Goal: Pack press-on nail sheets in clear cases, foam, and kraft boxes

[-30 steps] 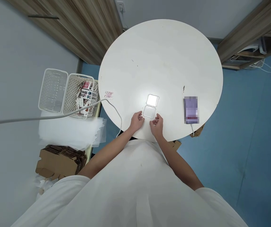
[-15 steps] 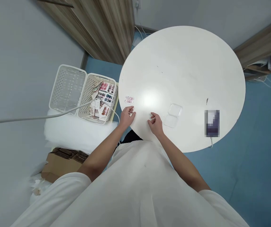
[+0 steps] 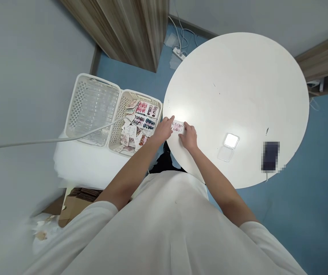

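A small card of pink press-on nails (image 3: 177,126), set in two rows, is at the left edge of the round white table (image 3: 238,84). My left hand (image 3: 164,130) grips the card's left side, its fingers closed at that edge. On the opposite side, my right hand (image 3: 189,136) pinches the card's right edge between thumb and fingers. Whether the card is lifted or touches the tabletop I cannot tell. To the right of my right hand, a clear plastic case (image 3: 225,154) lies unfolded on the table, light glaring off its upper half.
Left of the table, a white basket (image 3: 114,131) holds several nail cards, and another basket (image 3: 72,103) holds stacked clear cases. A white cable (image 3: 95,130) crosses above them. A blurred-out dark device (image 3: 270,156) lies at the table's right. A power strip (image 3: 179,54) is on the floor.
Both hands have moved forward and closed on the nail card, which earlier lay untouched beyond my left hand. My view has shifted left, so the table and case appear farther right.
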{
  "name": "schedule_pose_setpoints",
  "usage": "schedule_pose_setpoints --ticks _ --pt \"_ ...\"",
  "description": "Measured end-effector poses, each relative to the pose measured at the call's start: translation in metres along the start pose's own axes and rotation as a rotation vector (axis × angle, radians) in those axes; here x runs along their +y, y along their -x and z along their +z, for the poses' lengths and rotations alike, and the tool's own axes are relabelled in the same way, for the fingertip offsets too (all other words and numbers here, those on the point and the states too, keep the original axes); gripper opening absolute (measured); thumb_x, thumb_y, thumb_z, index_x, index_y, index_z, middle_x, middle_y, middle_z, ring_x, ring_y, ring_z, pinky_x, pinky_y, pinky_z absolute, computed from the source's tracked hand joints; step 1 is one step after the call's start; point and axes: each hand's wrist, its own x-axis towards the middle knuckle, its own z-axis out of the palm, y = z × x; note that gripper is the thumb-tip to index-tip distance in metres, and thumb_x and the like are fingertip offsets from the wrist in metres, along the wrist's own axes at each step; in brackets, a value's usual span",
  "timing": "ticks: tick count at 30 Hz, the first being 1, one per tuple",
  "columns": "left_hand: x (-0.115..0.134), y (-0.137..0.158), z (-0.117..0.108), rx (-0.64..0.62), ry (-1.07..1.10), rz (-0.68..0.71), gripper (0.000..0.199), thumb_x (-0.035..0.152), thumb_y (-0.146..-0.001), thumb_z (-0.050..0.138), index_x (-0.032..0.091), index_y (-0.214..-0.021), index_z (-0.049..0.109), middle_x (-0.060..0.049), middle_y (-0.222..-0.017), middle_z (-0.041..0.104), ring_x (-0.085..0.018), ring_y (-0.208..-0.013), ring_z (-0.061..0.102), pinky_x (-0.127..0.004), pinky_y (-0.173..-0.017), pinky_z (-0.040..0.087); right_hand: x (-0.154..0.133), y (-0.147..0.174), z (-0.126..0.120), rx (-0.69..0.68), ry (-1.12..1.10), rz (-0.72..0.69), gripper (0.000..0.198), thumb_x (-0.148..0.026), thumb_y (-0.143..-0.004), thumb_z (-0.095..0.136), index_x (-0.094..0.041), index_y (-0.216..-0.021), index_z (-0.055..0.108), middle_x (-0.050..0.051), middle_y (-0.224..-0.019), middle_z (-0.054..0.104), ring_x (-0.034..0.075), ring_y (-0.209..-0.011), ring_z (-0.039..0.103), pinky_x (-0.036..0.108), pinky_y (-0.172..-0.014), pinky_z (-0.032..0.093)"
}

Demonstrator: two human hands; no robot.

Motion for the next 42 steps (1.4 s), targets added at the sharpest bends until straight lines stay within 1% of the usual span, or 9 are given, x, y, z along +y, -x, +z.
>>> schedule_pose_setpoints --ticks 5,10,14,20,26,30,34,38,42 --pt "-0.003 0.000 0.006 0.010 0.017 0.024 0.061 0.010 -0.076 0.058 0.017 -0.132 0.036 -0.011 -0.110 0.048 -0.024 -0.094 0.055 -0.033 -0.078 0.044 -0.004 -0.001 0.001 0.003 0.020 0.047 0.061 -0.018 -0.073 0.056 -0.024 -0.131 0.037 0.009 -0.108 0.048 0.027 -0.103 0.047 0.047 -0.088 0.039" --pt "-0.004 0.002 0.008 0.063 0.037 0.055 0.057 0.006 -0.074 0.057 0.018 -0.128 0.041 -0.010 -0.111 0.048 -0.022 -0.091 0.054 -0.032 -0.074 0.044 -0.004 0.000 0.004 0.022 -0.023 0.084 0.061 -0.016 -0.072 0.056 -0.024 -0.129 0.038 0.009 -0.110 0.048 0.027 -0.105 0.046 0.049 -0.090 0.038" --pt "-0.002 0.010 0.014 0.123 0.085 0.078 0.058 0.006 -0.074 0.056 0.017 -0.129 0.040 -0.010 -0.111 0.047 -0.020 -0.085 0.055 -0.031 -0.070 0.045 -0.001 0.004 0.006 0.040 -0.109 0.044 0.061 -0.015 -0.072 0.054 -0.022 -0.130 0.036 0.009 -0.111 0.048 0.025 -0.104 0.047 0.048 -0.091 0.038" --pt "0.010 0.026 0.032 0.171 0.250 0.141 0.068 0.007 -0.071 0.059 0.016 -0.133 0.034 -0.008 -0.108 0.047 -0.015 -0.078 0.054 -0.032 -0.076 0.047 0.017 0.022 -0.002 0.067 -0.268 -0.040 0.066 -0.015 -0.072 0.056 -0.020 -0.134 0.033 0.010 -0.111 0.045 0.021 -0.096 0.050 0.042 -0.089 0.044" --pt "0.050 0.034 0.060 0.172 0.328 0.320 0.064 0.007 -0.071 0.059 0.017 -0.131 0.038 -0.007 -0.105 0.048 -0.014 -0.080 0.053 -0.032 -0.081 0.047 0.063 0.065 -0.032 0.142 -0.290 -0.061 0.067 -0.017 -0.076 0.054 -0.025 -0.138 0.028 0.008 -0.110 0.043 0.020 -0.094 0.050 0.043 -0.090 0.045" --pt "0.091 0.039 0.087 0.074 0.348 0.414 0.064 0.007 -0.072 0.058 0.018 -0.132 0.039 -0.008 -0.110 0.047 -0.013 -0.082 0.054 -0.031 -0.081 0.048 0.108 0.100 -0.059 0.191 -0.298 -0.052 0.067 -0.020 -0.079 0.053 -0.027 -0.139 0.026 0.008 -0.109 0.043 0.020 -0.094 0.050 0.044 -0.088 0.046" --pt "0.127 0.040 0.113 -0.028 0.294 0.454 0.062 0.009 -0.075 0.056 0.020 -0.133 0.037 -0.008 -0.111 0.048 -0.013 -0.084 0.054 -0.031 -0.082 0.048 0.152 0.127 -0.081 0.190 -0.290 -0.024 0.066 -0.019 -0.078 0.052 -0.027 -0.139 0.027 0.007 -0.107 0.044 0.019 -0.092 0.050 0.043 -0.088 0.045" --pt "0.150 0.037 0.130 -0.086 0.209 0.451 0.063 0.013 -0.076 0.057 0.022 -0.134 0.036 -0.008 -0.111 0.048 -0.016 -0.090 0.054 -0.034 -0.084 0.047 0.185 0.136 -0.096 0.155 -0.296 -0.032 0.065 -0.019 -0.077 0.054 -0.028 -0.137 0.030 0.006 -0.105 0.046 0.018 -0.091 0.051 0.041 -0.088 0.045" --pt "0.163 0.032 0.137 -0.078 0.138 0.443 0.062 0.018 -0.075 0.061 0.022 -0.132 0.037 -0.009 -0.114 0.046 -0.020 -0.102 0.049 -0.035 -0.089 0.044 0.206 0.130 -0.106 0.122 -0.318 -0.032 0.063 -0.020 -0.074 0.057 -0.027 -0.134 0.036 0.006 -0.108 0.047 0.019 -0.094 0.050 0.041 -0.088 0.045"
